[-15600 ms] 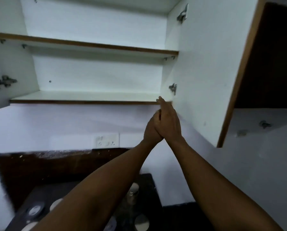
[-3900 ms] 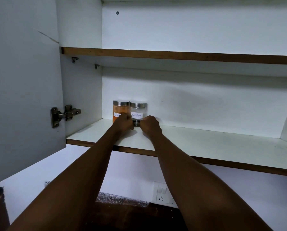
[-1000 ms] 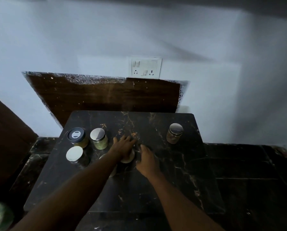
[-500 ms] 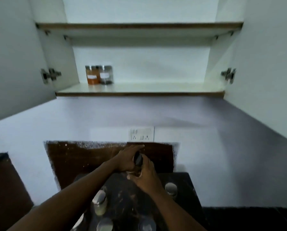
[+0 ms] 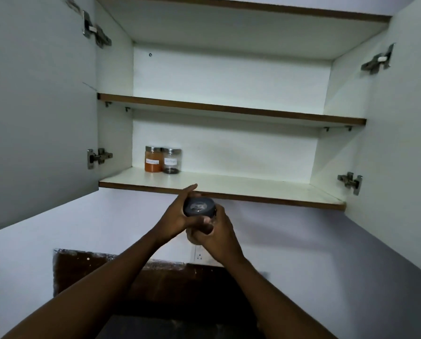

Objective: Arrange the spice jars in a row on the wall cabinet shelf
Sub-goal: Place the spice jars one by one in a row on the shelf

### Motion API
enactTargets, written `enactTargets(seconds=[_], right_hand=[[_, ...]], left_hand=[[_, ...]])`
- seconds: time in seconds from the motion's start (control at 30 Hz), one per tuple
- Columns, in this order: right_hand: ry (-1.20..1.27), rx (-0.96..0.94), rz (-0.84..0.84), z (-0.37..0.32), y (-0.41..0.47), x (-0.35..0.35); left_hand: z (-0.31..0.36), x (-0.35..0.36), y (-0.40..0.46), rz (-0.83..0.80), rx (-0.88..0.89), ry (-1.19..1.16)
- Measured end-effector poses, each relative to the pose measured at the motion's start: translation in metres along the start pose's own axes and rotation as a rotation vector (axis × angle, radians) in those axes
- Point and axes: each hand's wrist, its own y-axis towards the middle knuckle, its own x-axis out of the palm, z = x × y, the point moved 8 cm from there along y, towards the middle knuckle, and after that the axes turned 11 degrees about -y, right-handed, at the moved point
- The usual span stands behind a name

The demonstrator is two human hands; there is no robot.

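Head view: hands (image 5: 177, 218) hide the jar (image 5: 199, 206) below its lid.

Wall socket (image 5: 199, 256) below the cabinet, dark backsplash panel (image 5: 87, 270) beneath it (speckled top edge)

Two spice jars stand upright on the lower shelf (image 5: 241, 185) of the open wall cabinet, at its left end against the back wall, touching side by side. The orange jar (image 5: 153, 159) is full of orange powder; the clear jar (image 5: 171, 161) holds a little dark spice at its bottom. Both have metal lids and white labels. A third jar (image 5: 199, 207), dark-lidded, is held below the shelf's front edge, lid toward the camera.
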Motion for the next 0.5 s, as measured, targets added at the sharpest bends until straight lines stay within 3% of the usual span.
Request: enactTargets(seconds=[0.1, 0.23, 0.5], right_hand=[[0.005, -0.123, 0.022, -0.032, 0.059, -0.004], [0.034, -0.145, 0.02, -0.056, 0.128, 0.0], [0.057, -0.005, -0.006, -0.028, 0.215, 0.036]], left_hand=[[0.011, -0.036, 0.035, 0.097, 0.046, -0.102], [0.023, -0.075, 0.086, 0.161, 0.079, -0.144], [-0.018, -0.107, 0.179, 0.015, -0.057, -0.068]])
